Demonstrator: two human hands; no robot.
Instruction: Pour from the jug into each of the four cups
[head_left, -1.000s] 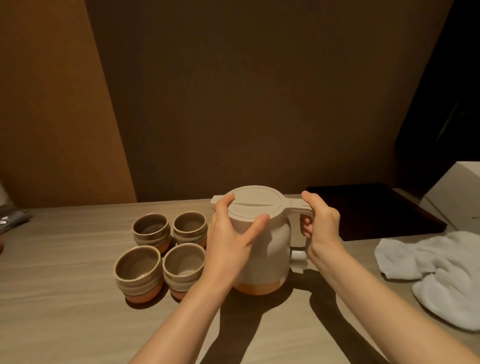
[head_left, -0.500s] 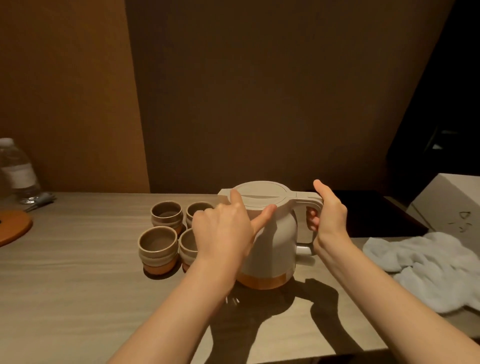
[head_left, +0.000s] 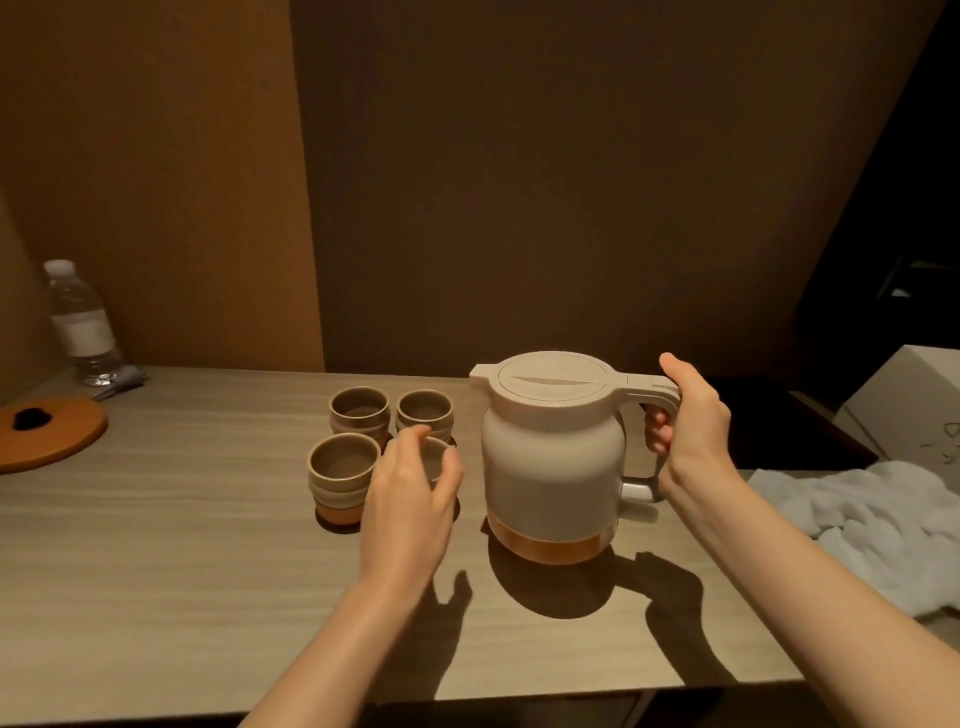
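standing upright on the table (head_left: 182, 571) just right of the four cups (head_left: 358, 415), the jug (head_left: 553, 467) has its handle gripped by your right hand (head_left: 691, 431). your left hand (head_left: 410, 499) has come off the lid and now curls loosely over the near right cup, closing on nothing i can see. that frees the lid, so pouring can likely start.
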